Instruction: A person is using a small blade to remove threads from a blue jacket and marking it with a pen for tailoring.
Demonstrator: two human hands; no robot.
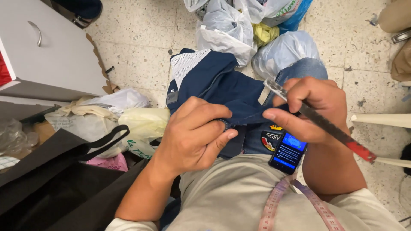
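Tape measure [295, 201]: pink, draped over the grey shirt, nearest the camera.
Phone [287, 152]: lit blue screen, rested on the lap just under the right wrist.
Left hand [195, 134]: closed, the navy garment [222, 85] is pinched at a zipper edge between thumb and fingers.
Right hand [314, 109]: closed, a metal ruler [325, 124] with a red end is gripped; the fabric edge is touched by the fingertips.
Garment: spread over the jeans-clad knee, white mesh lining exposed.
Black bag [51, 179]: at left.
Plastic bags [239, 25]: piled on the terrazzo floor beyond.
Cabinet [47, 51]: grey, far left.
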